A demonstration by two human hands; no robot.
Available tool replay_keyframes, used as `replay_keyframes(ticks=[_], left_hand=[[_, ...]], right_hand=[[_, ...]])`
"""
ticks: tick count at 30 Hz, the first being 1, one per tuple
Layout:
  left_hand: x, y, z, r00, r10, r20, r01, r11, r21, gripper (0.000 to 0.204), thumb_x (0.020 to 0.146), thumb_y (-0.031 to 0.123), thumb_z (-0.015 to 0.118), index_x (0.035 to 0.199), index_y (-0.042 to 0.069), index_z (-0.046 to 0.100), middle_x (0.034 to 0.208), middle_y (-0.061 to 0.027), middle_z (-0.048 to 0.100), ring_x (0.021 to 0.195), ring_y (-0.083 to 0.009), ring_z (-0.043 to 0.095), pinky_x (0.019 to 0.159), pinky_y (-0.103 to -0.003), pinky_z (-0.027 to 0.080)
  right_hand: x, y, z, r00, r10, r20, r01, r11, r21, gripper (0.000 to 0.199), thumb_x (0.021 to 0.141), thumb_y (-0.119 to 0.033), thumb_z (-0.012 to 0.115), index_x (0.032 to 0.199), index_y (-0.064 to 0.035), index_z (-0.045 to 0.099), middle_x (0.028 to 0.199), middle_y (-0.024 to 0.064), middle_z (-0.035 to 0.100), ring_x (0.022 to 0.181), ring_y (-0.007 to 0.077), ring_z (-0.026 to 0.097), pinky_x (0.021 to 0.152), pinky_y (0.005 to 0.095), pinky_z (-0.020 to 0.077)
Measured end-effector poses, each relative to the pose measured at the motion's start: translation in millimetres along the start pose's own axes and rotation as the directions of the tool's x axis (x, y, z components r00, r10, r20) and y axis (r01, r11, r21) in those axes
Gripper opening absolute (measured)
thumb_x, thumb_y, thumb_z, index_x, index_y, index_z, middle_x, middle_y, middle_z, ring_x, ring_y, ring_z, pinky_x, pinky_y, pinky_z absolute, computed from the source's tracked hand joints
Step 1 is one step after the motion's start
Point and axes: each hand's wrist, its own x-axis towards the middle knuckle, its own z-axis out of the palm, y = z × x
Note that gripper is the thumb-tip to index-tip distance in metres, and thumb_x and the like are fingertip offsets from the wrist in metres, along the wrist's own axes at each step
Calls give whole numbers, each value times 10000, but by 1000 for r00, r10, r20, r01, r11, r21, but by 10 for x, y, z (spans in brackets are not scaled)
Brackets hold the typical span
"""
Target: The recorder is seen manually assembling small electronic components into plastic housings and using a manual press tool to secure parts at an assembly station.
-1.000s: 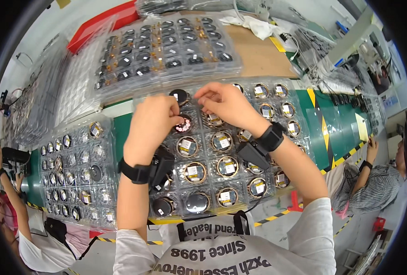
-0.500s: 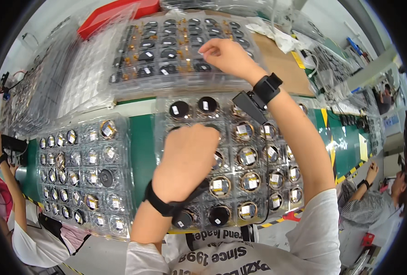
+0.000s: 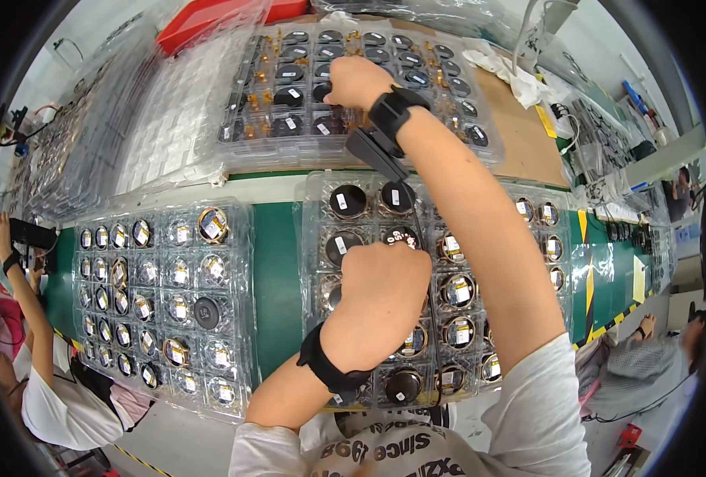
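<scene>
Green counter (image 3: 277,262) is packed with clear blister trays. Far tray (image 3: 456,119), top centre, holds dark round parts; near tray (image 3: 317,238), centre, holds round modules. Right hand (image 3: 358,82) reaches into the far tray, fingers pinched over one dark part — grip itself hidden. Left hand (image 3: 384,298) clenched over the near tray — contents unseen. Best lift straight up, without snagging neighbours.

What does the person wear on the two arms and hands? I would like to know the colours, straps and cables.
Both hands are bare, without gloves. The left hand has a black band around the wrist. The right hand has a black wrist strap with a flat black tab hanging from it and a thin dark cable running down toward the body. White short sleeves cover the upper arms.
</scene>
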Motion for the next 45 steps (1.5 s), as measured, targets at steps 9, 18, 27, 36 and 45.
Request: replay_keyframes(ticks=[9, 18, 27, 36, 45], left_hand=[[216, -306, -53, 960, 246, 135, -205, 942, -264, 225, 641, 185, 744, 723, 42, 591, 722, -131, 620, 675, -271, 629, 568, -358, 479], [279, -419, -8, 990, 133, 51, -15, 455, -890, 158, 877, 160, 601, 936, 24, 547, 786, -67, 616, 658, -151, 613, 567, -285, 507], [393, -167, 68, 995, 42, 94, 79, 277, -958, 284, 941, 137, 509, 1207, 39, 495, 841, -48, 601, 704, -106, 611, 539, -228, 532], [401, -212, 113, 999, 41, 18, 7, 251, -968, 313, 920, 56, 488, 1231, 89, 500, 934, -46, 601, 739, -104, 611, 577, -235, 548], [426, -224, 146, 994, 111, 3, -31, 308, -951, 343, 872, 15, 543, 1210, 69, 513, 1063, -28, 582, 758, -90, 590, 589, -215, 538]], right_hand=[[-177, 137, -56, 929, 10, -371, 33, 994, 108, 296, 709, -242, 739, 889, -23, 656, 883, 164, 660, 832, 307, 641, 736, 400, 513], [-2084, 389, -845, 986, 60, -156, 132, 292, 947, 248, 828, -49, 615, 1066, -53, 545, 915, -1, 613, 751, 61, 554, 652, 222, 440], [-3023, 654, -414, 955, 274, 108, -75, -129, 989, 293, 868, -16, 577, 1154, -54, 526, 966, 18, 625, 812, 60, 586, 674, 201, 478], [-3041, 599, -304, 949, 302, 88, -68, -77, 995, 256, 872, -38, 592, 1126, -30, 562, 966, 29, 630, 806, 66, 605, 640, 226, 532], [-3063, 644, -304, 952, 293, 92, -94, -8, 996, 264, 864, -35, 608, 1127, -20, 594, 967, 35, 643, 805, 55, 602, 630, 214, 529]])
